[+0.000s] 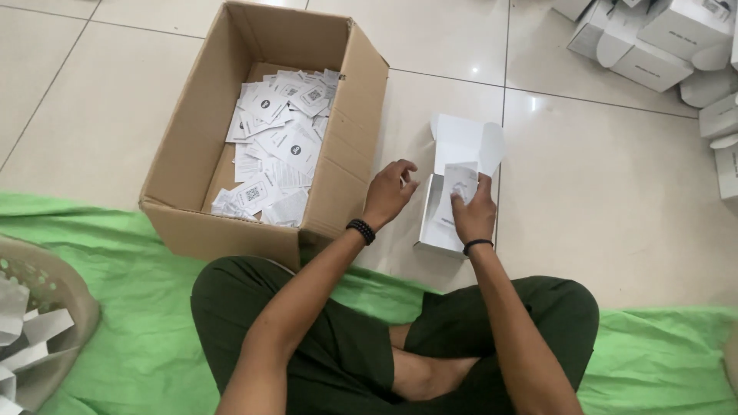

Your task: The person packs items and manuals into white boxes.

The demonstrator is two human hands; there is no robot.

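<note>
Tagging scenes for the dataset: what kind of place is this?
Probably an informal packing spot on a tiled floor, not a factory line: a cardboard box of printed slips, a pile of white boxes, and a green mat to sit on.

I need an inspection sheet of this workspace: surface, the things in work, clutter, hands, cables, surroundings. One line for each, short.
Surface: pale tiled floor; green cloth under the seated person.
Things in work: small white box, lid open, on the floor; white paper slip at its opening.
Clutter: cardboard box holding many loose printed slips; basket with white pieces at left.
Hands: left hand beside the white box, fingers curled, holding nothing seen; right hand on the slip.
Cables: nothing seen.
Surroundings: pile of white boxes at upper right.
</note>
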